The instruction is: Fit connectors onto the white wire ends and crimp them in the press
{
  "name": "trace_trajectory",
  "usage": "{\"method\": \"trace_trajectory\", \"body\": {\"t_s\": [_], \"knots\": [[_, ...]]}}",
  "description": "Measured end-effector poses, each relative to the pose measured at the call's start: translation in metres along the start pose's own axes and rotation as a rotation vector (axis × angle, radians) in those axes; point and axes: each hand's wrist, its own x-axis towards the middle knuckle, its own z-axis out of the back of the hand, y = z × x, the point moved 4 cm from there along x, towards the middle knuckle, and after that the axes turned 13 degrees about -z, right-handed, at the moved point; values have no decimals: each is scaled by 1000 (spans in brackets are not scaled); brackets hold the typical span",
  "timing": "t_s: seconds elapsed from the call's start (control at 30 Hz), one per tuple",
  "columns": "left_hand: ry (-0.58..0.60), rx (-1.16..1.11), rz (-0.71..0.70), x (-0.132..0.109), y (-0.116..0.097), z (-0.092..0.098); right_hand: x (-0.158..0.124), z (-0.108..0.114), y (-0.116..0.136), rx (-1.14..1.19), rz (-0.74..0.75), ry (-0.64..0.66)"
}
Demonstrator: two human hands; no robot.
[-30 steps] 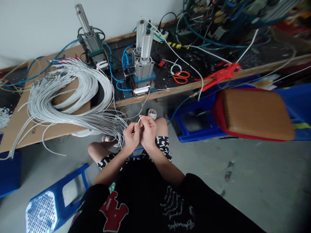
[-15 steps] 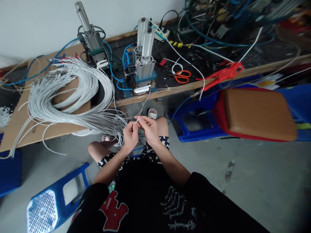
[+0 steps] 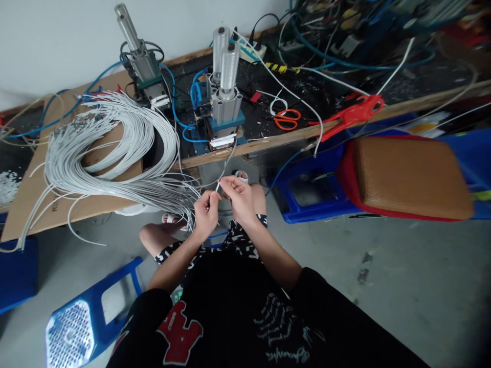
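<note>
Wire end (image 3: 218, 187) pinched between 2 hands (left (image 3: 205, 213), right (image 3: 240, 197)), above knees.

Orange scissors (image 3: 286, 119), blue stool (image 3: 82, 319)

Wires (image 3: 115, 148): showing white-grey, lying on tan cardboard (image 3: 34, 189). Wire end (image 3: 218, 187) between hands: showing white. Shorts (image 3: 245, 232): showing black with white angular marks. Shirt (image 3: 230, 317): showing black, red-and-white print, white script. Scissors (image 3: 287, 118): showing orange. Clamp (image 3: 351, 115): showing red. Cushion (image 3: 406, 176): showing brown weave, red edging. Crate (image 3: 303, 197) and stool (image 3: 84, 322): showing blue. Press (image 3: 224, 102): showing silver on a blue base. Hoses (image 3: 180, 115): showing blue.
</note>
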Motion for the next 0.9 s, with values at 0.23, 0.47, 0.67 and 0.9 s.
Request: {"method": "trace_trajectory", "body": {"t_s": [0.23, 0.47, 0.67, 0.9], "knots": [[6, 14, -3, 0, 2, 1, 6, 0, 6, -46, -11, 93], [27, 50, -16, -1, 4, 4, 11, 6, 27, -336, 67, 152], [11, 49, -11, 0, 4, 2, 10, 9, 29, -355, 50, 148], [8, 36, -40, 0, 5, 0, 2, 1, -7, 78, -136, 33]]}}
